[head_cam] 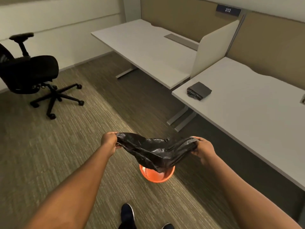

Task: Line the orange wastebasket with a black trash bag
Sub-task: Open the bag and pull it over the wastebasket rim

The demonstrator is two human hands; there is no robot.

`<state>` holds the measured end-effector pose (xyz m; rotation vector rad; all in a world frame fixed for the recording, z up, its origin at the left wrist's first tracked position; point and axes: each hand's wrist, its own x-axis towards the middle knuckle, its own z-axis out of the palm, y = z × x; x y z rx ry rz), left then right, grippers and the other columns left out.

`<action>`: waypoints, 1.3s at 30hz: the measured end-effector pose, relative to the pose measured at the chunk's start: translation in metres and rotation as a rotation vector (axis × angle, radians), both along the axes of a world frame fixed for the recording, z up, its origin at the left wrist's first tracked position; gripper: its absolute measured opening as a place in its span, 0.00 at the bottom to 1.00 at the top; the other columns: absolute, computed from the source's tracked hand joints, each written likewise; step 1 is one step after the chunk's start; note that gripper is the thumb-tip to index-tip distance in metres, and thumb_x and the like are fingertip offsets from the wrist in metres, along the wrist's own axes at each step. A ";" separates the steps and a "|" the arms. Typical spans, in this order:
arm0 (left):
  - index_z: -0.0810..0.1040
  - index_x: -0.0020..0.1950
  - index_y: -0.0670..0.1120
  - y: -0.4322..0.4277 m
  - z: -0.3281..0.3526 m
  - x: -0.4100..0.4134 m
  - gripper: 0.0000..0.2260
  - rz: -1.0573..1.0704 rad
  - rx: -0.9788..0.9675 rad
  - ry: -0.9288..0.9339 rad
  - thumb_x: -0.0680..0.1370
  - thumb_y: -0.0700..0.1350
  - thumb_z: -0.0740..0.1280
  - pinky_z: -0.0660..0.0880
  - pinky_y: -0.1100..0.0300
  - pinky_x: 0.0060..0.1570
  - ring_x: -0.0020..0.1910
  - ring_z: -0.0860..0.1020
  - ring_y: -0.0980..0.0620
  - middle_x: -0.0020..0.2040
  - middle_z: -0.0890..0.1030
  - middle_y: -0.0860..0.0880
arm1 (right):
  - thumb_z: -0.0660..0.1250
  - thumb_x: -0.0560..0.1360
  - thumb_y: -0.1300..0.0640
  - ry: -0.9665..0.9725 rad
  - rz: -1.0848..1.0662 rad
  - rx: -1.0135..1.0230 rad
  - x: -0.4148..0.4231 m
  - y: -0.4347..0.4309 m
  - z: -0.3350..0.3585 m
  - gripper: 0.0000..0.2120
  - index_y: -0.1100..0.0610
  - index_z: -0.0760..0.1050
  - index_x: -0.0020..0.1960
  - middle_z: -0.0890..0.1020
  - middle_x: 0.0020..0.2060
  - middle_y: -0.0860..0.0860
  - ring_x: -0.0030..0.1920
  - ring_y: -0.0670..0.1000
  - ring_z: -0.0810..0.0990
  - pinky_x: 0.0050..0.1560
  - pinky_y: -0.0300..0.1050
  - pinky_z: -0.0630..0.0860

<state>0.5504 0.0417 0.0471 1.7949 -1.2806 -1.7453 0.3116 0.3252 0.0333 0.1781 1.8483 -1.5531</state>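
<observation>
Black office chair (28,71) stood on striped carpet (49,146); two white desks (148,52) w/ divider; "212" sign (228,9) above.

Far rim and most of interior of orange wastebasket (156,176) hidden behind hanging black trash bag (155,150). Bag mouth: open or closed, cannot tell. Left-hand fingers (115,145) partly buried in bag folds. Office chair (28,71) backrest cut by left edge. Right surface (257,116) cut by right edge. Shoes (127,215) cut by bottom edge. Folded dark stack (199,90): count unreadable.
</observation>
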 end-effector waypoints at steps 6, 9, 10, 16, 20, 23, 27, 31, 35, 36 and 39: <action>0.76 0.58 0.36 0.016 -0.022 -0.023 0.13 0.119 0.163 0.063 0.81 0.36 0.53 0.80 0.42 0.45 0.53 0.80 0.35 0.59 0.79 0.34 | 0.59 0.80 0.63 -0.214 -0.304 0.053 0.000 -0.014 -0.026 0.10 0.59 0.79 0.49 0.82 0.42 0.57 0.43 0.55 0.82 0.52 0.54 0.80; 0.76 0.59 0.36 0.012 -0.032 -0.033 0.14 0.209 0.207 0.083 0.81 0.37 0.53 0.79 0.38 0.54 0.55 0.80 0.34 0.60 0.78 0.35 | 0.58 0.78 0.63 -0.245 -0.446 0.066 -0.003 -0.027 -0.038 0.10 0.58 0.74 0.41 0.78 0.37 0.56 0.36 0.54 0.78 0.41 0.51 0.79; 0.74 0.64 0.36 0.008 -0.039 -0.036 0.16 0.226 0.227 0.084 0.81 0.38 0.53 0.77 0.36 0.59 0.58 0.79 0.34 0.62 0.78 0.35 | 0.57 0.77 0.64 -0.256 -0.493 0.066 -0.003 -0.032 -0.042 0.10 0.57 0.73 0.39 0.77 0.35 0.55 0.34 0.54 0.77 0.38 0.49 0.78; 0.77 0.62 0.34 -0.021 -0.082 -0.046 0.16 0.124 0.290 0.043 0.78 0.42 0.62 0.78 0.39 0.60 0.56 0.81 0.35 0.60 0.81 0.34 | 0.58 0.73 0.64 -0.299 -0.652 0.117 -0.011 -0.051 -0.075 0.07 0.58 0.74 0.41 0.77 0.37 0.54 0.38 0.54 0.78 0.42 0.50 0.78; 0.78 0.63 0.35 -0.037 -0.120 -0.054 0.22 0.004 0.240 -0.126 0.78 0.51 0.69 0.79 0.41 0.59 0.55 0.82 0.36 0.59 0.82 0.34 | 0.67 0.77 0.51 -0.262 -0.588 0.168 -0.015 -0.068 -0.101 0.09 0.56 0.78 0.52 0.83 0.36 0.51 0.37 0.52 0.80 0.42 0.48 0.78; 0.80 0.61 0.35 -0.045 -0.148 -0.060 0.29 -0.038 0.205 -0.230 0.76 0.60 0.70 0.79 0.42 0.58 0.56 0.82 0.36 0.57 0.83 0.36 | 0.71 0.75 0.41 -0.270 -0.569 0.196 -0.018 -0.075 -0.123 0.18 0.55 0.78 0.52 0.83 0.41 0.52 0.41 0.54 0.83 0.43 0.47 0.79; 0.83 0.52 0.38 -0.054 -0.184 -0.071 0.29 -0.093 0.216 -0.286 0.74 0.65 0.68 0.81 0.43 0.55 0.50 0.83 0.38 0.51 0.85 0.38 | 0.68 0.73 0.33 -0.251 -0.499 0.289 -0.029 -0.081 -0.152 0.26 0.55 0.77 0.56 0.82 0.42 0.52 0.40 0.55 0.81 0.48 0.51 0.78; 0.85 0.51 0.40 -0.064 -0.223 -0.085 0.28 -0.153 0.140 -0.288 0.76 0.65 0.65 0.80 0.42 0.56 0.50 0.83 0.38 0.49 0.85 0.39 | 0.63 0.74 0.31 -0.215 -0.438 0.338 -0.049 -0.087 -0.187 0.29 0.57 0.78 0.54 0.82 0.51 0.55 0.50 0.60 0.83 0.59 0.58 0.79; 0.85 0.48 0.44 -0.065 -0.260 -0.101 0.25 -0.176 0.077 -0.183 0.75 0.64 0.62 0.81 0.43 0.53 0.47 0.85 0.43 0.46 0.87 0.44 | 0.56 0.78 0.31 -0.078 -0.360 0.368 -0.073 -0.095 -0.225 0.33 0.59 0.80 0.60 0.83 0.51 0.53 0.50 0.54 0.82 0.51 0.48 0.75; 0.85 0.48 0.44 -0.064 -0.271 -0.104 0.24 -0.179 0.061 -0.174 0.75 0.64 0.61 0.81 0.45 0.51 0.46 0.85 0.44 0.45 0.87 0.45 | 0.54 0.79 0.32 -0.034 -0.331 0.398 -0.078 -0.096 -0.237 0.33 0.59 0.80 0.62 0.83 0.52 0.53 0.50 0.54 0.81 0.51 0.46 0.72; 0.82 0.44 0.45 -0.057 -0.310 -0.106 0.20 -0.238 0.026 -0.262 0.78 0.60 0.61 0.78 0.49 0.47 0.46 0.83 0.42 0.40 0.84 0.46 | 0.51 0.82 0.36 0.036 -0.178 0.521 -0.087 -0.090 -0.279 0.34 0.63 0.79 0.63 0.82 0.57 0.60 0.58 0.60 0.79 0.56 0.48 0.71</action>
